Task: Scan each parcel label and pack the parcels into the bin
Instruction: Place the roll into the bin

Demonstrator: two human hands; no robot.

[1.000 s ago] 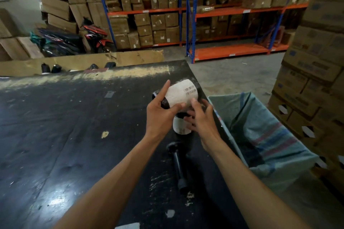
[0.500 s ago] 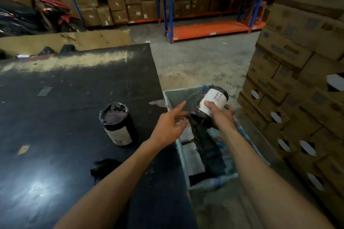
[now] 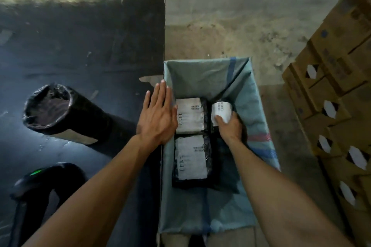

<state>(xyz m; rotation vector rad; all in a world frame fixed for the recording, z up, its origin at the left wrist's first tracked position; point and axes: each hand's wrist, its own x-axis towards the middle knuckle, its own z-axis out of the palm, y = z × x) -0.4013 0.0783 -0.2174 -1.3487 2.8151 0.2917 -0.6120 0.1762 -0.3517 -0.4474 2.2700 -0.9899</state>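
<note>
Right hand grips a white-labelled parcel, print unreadable, inside bin.

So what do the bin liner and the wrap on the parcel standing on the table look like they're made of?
Bin liner: looks like woven plastic sacking, matte teal with blue and red stripes, creasing in stiff folds. Parcel on the table: glossy black plastic film, probably stretch wrap, crinkled and bunched at its top with highlights. Its pale label looks like paper.

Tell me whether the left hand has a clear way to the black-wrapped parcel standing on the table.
Probably yes. The left hand is open and holds nothing, over the table's edge, and the wrapped parcel stands just to its left with bare table between them.
</note>
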